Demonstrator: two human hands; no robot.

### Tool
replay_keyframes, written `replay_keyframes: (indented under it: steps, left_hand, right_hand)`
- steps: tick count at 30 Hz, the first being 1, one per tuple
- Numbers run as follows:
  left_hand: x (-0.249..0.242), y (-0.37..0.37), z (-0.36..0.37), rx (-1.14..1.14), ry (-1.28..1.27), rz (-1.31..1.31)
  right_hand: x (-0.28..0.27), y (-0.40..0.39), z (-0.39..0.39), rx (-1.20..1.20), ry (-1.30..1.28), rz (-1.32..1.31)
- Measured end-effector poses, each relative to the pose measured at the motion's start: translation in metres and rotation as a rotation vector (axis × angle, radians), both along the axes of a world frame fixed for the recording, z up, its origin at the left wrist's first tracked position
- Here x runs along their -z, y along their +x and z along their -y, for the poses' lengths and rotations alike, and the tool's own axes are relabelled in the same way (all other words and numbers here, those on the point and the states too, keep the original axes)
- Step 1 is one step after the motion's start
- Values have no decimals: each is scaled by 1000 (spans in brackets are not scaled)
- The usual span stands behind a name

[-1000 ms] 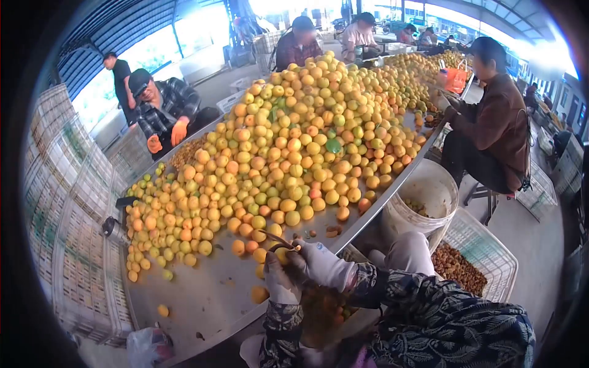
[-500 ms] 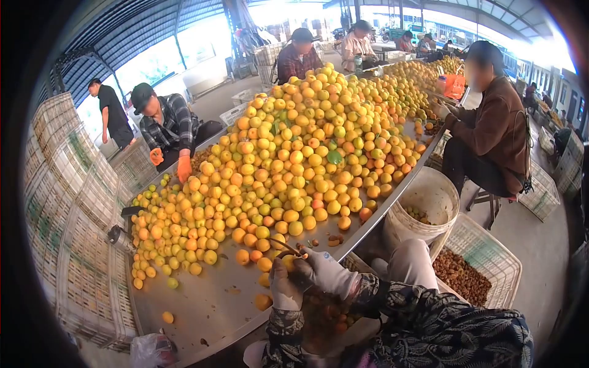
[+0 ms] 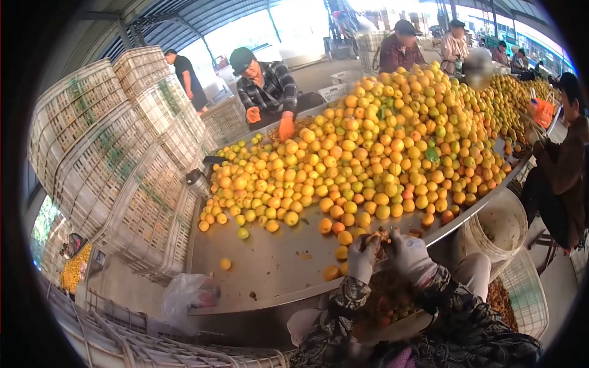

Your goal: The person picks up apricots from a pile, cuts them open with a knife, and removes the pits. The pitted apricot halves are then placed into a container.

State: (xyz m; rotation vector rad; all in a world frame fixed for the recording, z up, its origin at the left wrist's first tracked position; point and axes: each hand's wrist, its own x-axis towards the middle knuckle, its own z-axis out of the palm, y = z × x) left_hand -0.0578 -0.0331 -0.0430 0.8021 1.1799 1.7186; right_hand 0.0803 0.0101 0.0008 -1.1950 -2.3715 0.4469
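Observation:
My left hand (image 3: 362, 257), in a pale soiled glove, is closed on an apricot (image 3: 383, 235) at the table's near edge; only a small orange-brown part shows between the fingers. Against it, my right hand (image 3: 412, 256), gloved in white, is closed too. What its fingers grip is hidden. Just beyond my hands, a large heap of yellow-orange apricots (image 3: 368, 165) covers the metal table (image 3: 276, 264). A few loose ones, such as an apricot (image 3: 331, 272), lie beside my left hand. Below my hands, a container of fruit pieces (image 3: 392, 300) is blurred.
Stacked plastic crates (image 3: 92, 153) rise at left. A plastic bag (image 3: 187, 294) hangs by the table corner. At right stand a white bucket (image 3: 498, 224) and a crate (image 3: 524, 288) holding brown pits. A co-worker's orange glove (image 3: 286, 127) touches the heap across the table.
The view has swung left, so everything sits farther right. My hands have stayed together; the yellow fruit and thin brown strip seen at my fingers before are no longer distinct.

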Motion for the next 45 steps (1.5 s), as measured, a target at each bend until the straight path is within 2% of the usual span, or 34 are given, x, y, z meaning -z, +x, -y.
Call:
replay_keyframes:
  steps: [1, 2, 5, 6, 8, 9, 12, 14, 16, 21, 24, 26, 31, 33, 34, 35, 36, 38, 40, 42, 44, 45]
  left_hand:
    - [-3, -3, -2, -15, -61, 142]
    - [-4, -5, -2, -26, -137, 285]
    - [3, -11, -11, 220, 66, 647]
    - [-4, -8, -7, 286, 157, 755]
    - [-29, -4, 6, 288, 181, 697]
    - [-10, -9, -2, 359, 174, 759]
    - [-4, -5, -8, 340, 205, 752]
    - [-8, -4, -5, 379, 186, 763]
    - [-12, -2, -4, 418, 171, 774]
    - [-27, 3, 2, 499, 181, 811]
    - [-16, 4, -1, 460, 178, 699]
    - [2, 4, -11, 468, 207, 715]
    - [-15, -2, -8, 480, 189, 738]
    - [-28, -8, 1, 470, 135, 575]
    - [-31, -12, 0, 532, 171, 570]
    - [-10, -24, -9, 512, 149, 495]
    - [-30, -20, -4, 470, 128, 491]
    - [-25, -37, -5, 538, 74, 215]
    - [-40, -37, 2, 539, 4, 52]
    - [-22, -37, 2, 563, 27, 38]
    - [-27, -26, -2, 580, 53, 15]
    - [-37, -8, 5, 500, 138, 128]
  right_hand:
    - [1, 4, -3, 43, -11, 121]
    - [2, 8, -3, 58, 63, 79]
    - [-8, 13, -3, 104, -162, -279]
    - [-14, 16, 0, -36, -221, -437]
    - [7, 16, 4, -25, -189, -475]
    - [5, 15, 10, -11, -198, -470]
    - [-11, 15, 20, -101, -293, -590]
    - [-13, 17, 18, -115, -276, -410]
    - [-10, 17, 18, -118, -296, -474]
    - [-9, 19, 18, -86, -281, -335]
    - [-14, 19, 17, -90, -303, -258]
    - [-12, 18, 17, -79, -324, -243]
    - [-4, 19, 14, -108, -338, -285]
    - [15, 21, 11, -107, -311, -301]
    - [26, 25, 9, -146, -140, -296]
    - [0, 29, 16, -139, -280, -237]
    - [6, 31, 16, -150, -317, -236]
    - [-4, 35, 23, -177, -215, -236]
    - [8, 38, 24, -244, -250, -298]
    - [9, 42, 33, -232, -357, -392]
    - [12, 43, 38, -219, -431, -510]
    - [9, 43, 39, -212, -415, -517]
